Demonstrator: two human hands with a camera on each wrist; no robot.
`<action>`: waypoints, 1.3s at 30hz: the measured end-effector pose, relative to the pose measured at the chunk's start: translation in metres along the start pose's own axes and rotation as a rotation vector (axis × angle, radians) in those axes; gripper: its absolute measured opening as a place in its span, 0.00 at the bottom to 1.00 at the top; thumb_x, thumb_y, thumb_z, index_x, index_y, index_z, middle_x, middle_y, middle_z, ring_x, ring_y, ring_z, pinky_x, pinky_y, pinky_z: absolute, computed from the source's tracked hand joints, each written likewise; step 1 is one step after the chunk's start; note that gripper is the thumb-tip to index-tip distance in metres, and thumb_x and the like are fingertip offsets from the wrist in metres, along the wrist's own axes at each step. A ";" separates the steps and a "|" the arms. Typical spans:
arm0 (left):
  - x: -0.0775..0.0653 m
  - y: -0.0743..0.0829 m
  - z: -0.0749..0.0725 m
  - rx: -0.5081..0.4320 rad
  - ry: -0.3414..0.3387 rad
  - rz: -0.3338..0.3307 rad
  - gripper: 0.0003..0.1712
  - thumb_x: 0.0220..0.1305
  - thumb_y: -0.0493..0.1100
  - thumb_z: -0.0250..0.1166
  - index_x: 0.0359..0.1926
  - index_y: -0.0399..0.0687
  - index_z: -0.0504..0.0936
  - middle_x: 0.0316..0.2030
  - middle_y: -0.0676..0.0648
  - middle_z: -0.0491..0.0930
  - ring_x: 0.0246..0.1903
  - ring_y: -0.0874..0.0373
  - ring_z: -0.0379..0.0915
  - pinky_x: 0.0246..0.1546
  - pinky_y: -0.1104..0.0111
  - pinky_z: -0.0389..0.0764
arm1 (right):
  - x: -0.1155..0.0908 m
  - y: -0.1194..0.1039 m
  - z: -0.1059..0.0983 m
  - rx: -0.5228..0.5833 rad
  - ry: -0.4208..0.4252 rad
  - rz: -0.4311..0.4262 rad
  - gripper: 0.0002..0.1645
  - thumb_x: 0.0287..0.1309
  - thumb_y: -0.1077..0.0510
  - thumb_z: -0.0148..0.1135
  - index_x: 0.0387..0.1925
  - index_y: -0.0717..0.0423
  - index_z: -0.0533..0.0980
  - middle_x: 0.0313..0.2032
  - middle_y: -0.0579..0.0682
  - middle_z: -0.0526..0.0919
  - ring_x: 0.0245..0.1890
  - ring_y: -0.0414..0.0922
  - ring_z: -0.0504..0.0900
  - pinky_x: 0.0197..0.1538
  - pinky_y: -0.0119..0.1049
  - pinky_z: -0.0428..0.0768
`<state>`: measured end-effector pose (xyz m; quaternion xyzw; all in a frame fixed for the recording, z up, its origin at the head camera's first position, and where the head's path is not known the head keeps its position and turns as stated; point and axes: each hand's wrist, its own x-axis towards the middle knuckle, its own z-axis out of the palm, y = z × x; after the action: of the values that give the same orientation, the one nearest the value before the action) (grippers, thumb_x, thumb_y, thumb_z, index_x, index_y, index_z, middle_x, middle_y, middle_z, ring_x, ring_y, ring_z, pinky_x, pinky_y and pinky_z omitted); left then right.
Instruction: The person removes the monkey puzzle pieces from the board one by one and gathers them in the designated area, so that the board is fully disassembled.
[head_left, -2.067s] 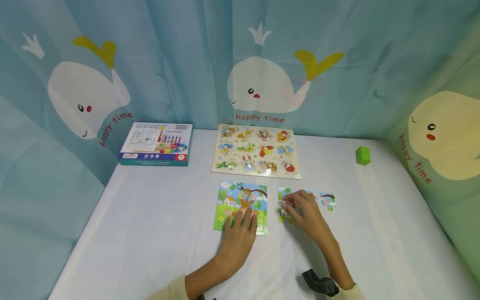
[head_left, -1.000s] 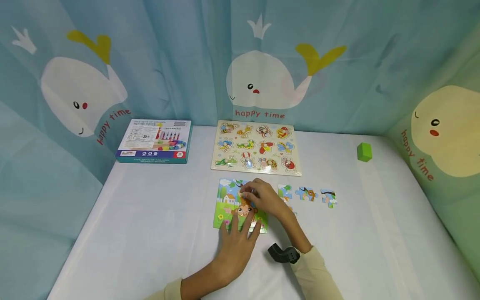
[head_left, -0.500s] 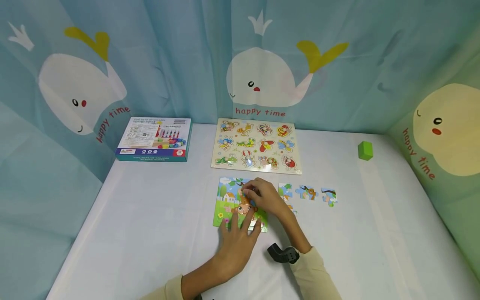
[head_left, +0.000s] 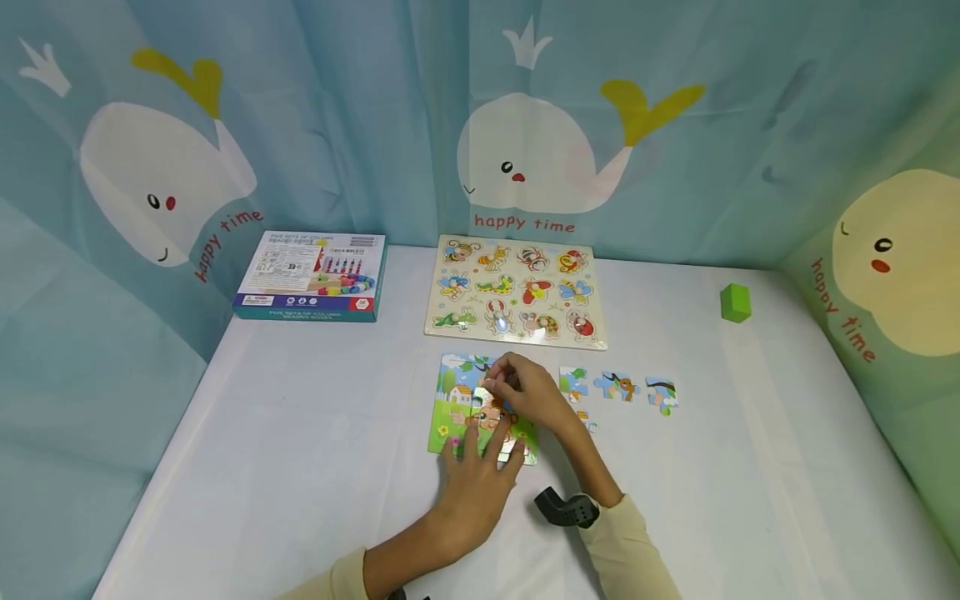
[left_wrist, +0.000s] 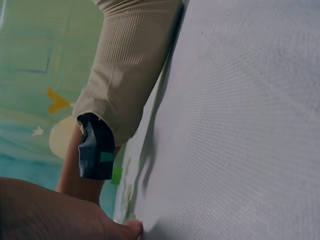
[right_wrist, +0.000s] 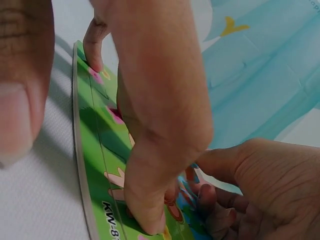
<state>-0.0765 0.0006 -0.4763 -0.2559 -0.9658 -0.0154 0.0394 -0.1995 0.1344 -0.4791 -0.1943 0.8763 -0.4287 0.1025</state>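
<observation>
The left hand (head_left: 476, 492) rests with its fingers spread on the lower part of the puzzle board (head_left: 442, 421); it is released, not wrapped around anything. The right hand (head_left: 528, 392) is bent over the board's upper middle, thumb and fingertips grasping a puzzle piece (head_left: 485, 397) at the monkey picture; the fingers cover most of this piece. In the right wrist view, a left fingertip touches the printed face next to the characters "KW-8"; the characters after them are cut off.

The puzzle board lies flat on the white cloth (head_left: 315, 450), in front of the person. Both arms have beige sleeves (head_left: 630, 550); a black wrist device (head_left: 567, 508) is fitted at the right wrist.

To the right of the board, near it, lie loose pieces: a leaf piece (head_left: 573, 380), a lower piece (head_left: 583, 418) partly covered by the right arm, an orange animal piece (head_left: 617, 386) and a branch piece (head_left: 662, 393).

Behind the puzzle board lies the insect board (head_left: 515, 310). The teal-edged box (head_left: 311, 275) lies to its left. The green block (head_left: 736, 302) stands well apart, at the far right. A whale-print curtain (head_left: 360, 108) encloses the work surface.
</observation>
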 end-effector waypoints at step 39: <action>-0.001 0.000 -0.001 0.027 0.050 -0.003 0.28 0.62 0.58 0.65 0.62 0.60 0.77 0.67 0.44 0.66 0.60 0.35 0.66 0.43 0.41 0.77 | -0.001 0.005 -0.008 0.157 0.044 -0.062 0.13 0.64 0.61 0.62 0.49 0.60 0.77 0.31 0.56 0.83 0.27 0.47 0.83 0.33 0.35 0.81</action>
<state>-0.0753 -0.0002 -0.4759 -0.2532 -0.9650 -0.0088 0.0671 -0.2023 0.1435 -0.4776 -0.2034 0.8356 -0.5033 0.0847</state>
